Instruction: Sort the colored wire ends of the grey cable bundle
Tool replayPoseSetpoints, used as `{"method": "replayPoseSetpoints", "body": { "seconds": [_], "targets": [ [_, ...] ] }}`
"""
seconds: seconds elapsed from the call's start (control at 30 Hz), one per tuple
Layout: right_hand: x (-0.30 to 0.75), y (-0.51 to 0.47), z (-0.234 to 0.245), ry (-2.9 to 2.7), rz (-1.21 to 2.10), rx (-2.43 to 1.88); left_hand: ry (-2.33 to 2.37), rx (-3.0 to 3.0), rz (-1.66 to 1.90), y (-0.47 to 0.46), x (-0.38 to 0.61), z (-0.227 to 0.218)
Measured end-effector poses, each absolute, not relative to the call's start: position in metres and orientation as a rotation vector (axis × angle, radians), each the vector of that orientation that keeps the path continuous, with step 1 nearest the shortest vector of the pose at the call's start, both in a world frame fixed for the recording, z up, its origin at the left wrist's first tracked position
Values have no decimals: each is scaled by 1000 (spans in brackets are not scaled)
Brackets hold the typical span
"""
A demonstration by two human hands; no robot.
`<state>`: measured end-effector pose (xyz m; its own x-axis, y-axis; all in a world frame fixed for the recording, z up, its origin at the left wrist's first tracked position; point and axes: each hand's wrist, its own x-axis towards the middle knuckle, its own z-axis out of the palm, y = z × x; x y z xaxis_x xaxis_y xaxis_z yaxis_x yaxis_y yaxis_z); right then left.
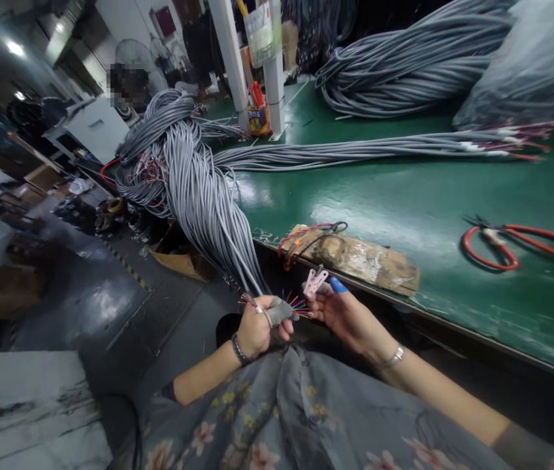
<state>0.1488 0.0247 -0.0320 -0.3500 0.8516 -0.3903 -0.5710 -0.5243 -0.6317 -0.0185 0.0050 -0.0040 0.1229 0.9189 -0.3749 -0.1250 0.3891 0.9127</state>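
My left hand (260, 321) is closed around the end of a grey cable. From its fingers several thin coloured wires (300, 307) fan out to the right. A grey cover sits on one of its fingers. My right hand (343, 314) is just right of the wire tips, its fingers curled and one digit wrapped in blue. A pink peg-like clip (315, 284) lies at its fingertips and looks gripped there, just below the bench edge. Behind my left hand hangs a thick bundle of grey cables (208, 189), draped off the bench.
A worn wooden board (355, 258) lies along the edge of the green bench (404, 202). Red-handled pliers (492, 241) rest to the right. Grey cables (345, 151) stretch across the bench, with a large coil (404, 65) behind. A white post (274, 85) stands at the back.
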Motion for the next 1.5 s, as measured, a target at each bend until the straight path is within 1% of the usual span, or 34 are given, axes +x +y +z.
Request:
{"method": "replayPoseSetpoints", "body": {
  "seconds": [0.23, 0.83, 0.97, 1.2, 1.5],
  "targets": [
    [144, 41, -21, -632, 1843, -893, 1062, 907, 709, 20, -7, 7],
    [136, 36, -19, -394, 1876, -846, 1122, 975, 592, 20, -6, 6],
    [138, 36, -18, -422, 1896, -848, 1117, 1022, 619, 11, -10, 9],
    [138, 34, -19, -601, 1777, -914, 1188, 973, 809, 2, -3, 3],
    [137, 35, -16, -578, 1839, -894, 1221, 922, 884, 6, 7, -4]
  ]
}}
